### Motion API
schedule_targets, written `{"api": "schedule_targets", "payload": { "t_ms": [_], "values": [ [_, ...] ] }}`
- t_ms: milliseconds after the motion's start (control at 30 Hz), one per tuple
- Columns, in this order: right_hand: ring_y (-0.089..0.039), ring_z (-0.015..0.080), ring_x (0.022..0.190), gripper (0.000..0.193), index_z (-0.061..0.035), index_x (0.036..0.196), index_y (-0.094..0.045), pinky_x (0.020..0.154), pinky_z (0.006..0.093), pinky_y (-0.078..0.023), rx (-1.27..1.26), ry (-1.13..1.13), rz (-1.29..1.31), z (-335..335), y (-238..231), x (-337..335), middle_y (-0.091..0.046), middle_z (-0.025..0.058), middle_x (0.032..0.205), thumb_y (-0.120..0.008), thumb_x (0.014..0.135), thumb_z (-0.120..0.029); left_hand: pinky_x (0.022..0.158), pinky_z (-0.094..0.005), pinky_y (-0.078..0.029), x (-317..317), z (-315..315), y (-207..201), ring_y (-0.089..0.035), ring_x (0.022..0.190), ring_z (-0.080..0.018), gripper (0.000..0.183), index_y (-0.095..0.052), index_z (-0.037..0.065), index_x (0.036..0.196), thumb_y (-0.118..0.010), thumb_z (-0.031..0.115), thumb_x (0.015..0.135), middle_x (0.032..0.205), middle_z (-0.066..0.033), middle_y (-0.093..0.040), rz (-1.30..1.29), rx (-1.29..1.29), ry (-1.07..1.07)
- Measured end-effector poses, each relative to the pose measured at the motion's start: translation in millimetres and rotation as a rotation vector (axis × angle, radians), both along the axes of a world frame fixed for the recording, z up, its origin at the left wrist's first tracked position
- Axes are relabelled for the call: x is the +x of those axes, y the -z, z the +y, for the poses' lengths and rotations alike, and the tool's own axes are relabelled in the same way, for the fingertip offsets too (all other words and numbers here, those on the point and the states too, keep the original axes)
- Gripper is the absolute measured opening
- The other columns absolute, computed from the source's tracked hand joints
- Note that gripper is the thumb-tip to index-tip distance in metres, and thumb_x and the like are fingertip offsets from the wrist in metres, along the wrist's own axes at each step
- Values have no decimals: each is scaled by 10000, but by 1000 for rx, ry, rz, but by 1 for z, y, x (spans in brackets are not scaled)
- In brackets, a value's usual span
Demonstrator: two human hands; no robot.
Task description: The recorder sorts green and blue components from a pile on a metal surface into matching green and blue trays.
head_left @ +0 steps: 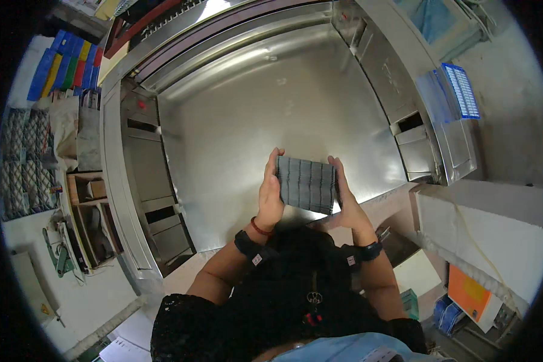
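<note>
Between my two hands is a dark grey block-shaped stack (306, 184), marked by several parallel ridged bands; its exact kind I cannot make out. My left hand (271, 196) presses along its left side, thumb toward the near part and fingertips at the far corner. Against the right side lies my right hand (348, 199), with fingertips reaching the far right corner. The stack is held over the near part of a wide, shiny metal work surface (271, 108), close to my body. Dark bands are on both wrists, and a red cord circles the left one.
Raised metal side walls with slots (146, 181) border the surface. Blue, yellow, green and red bins (69, 66) stand at the far left, above a wooden shelf (90, 208). A blue-and-white card rack (460, 90) sits on the right rim. An orange folder (466, 292) is at lower right.
</note>
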State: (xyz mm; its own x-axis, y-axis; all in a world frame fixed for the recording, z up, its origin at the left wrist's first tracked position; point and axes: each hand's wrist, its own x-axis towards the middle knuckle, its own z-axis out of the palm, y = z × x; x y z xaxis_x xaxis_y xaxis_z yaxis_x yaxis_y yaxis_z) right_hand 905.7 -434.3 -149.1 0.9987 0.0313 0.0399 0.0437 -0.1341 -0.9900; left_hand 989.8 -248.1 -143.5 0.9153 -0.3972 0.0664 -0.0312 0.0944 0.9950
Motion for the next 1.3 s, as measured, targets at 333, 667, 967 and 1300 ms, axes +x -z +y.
{"api": "schedule_targets", "payload": {
  "t_ms": [333,667,967,1300],
  "values": [
    [-362,290,1202,1127,-31,1340,-229,1024,369,-323,-157,-11,-82,-4,34,17,-318,189,1316,-887,440,-195,958,-358,-374,-3,-5,0,-477,1102,-234,602,-396,-25,1283,-258,466,963,1226,-130,-475,81,-50,-81],
    [-485,335,1106,1000,72,1234,-365,950,388,-381,-176,491,-172,40,21,-60,-489,229,1170,-845,460,-340,998,-420,-362,-1,-19,-34,-460,1172,-298,665,-391,-42,1309,-320,509,943,1274,-177,-465,538,-66,219],
    [-557,230,967,768,54,1197,-436,818,305,-462,848,828,186,86,-28,-240,-585,125,1036,-797,580,-224,1018,-355,-312,-77,-68,-30,-450,1170,-233,648,-382,-63,1309,-454,444,911,1279,-140,-476,515,219,1163],
    [-565,268,955,727,88,1098,-504,802,350,-471,645,1402,58,48,-3,-402,-593,164,1020,-819,535,-247,963,-396,-415,-250,-153,7,-505,1126,-261,542,-366,8,1310,-551,188,833,1254,-136,-484,667,544,1460]
  ]
}}
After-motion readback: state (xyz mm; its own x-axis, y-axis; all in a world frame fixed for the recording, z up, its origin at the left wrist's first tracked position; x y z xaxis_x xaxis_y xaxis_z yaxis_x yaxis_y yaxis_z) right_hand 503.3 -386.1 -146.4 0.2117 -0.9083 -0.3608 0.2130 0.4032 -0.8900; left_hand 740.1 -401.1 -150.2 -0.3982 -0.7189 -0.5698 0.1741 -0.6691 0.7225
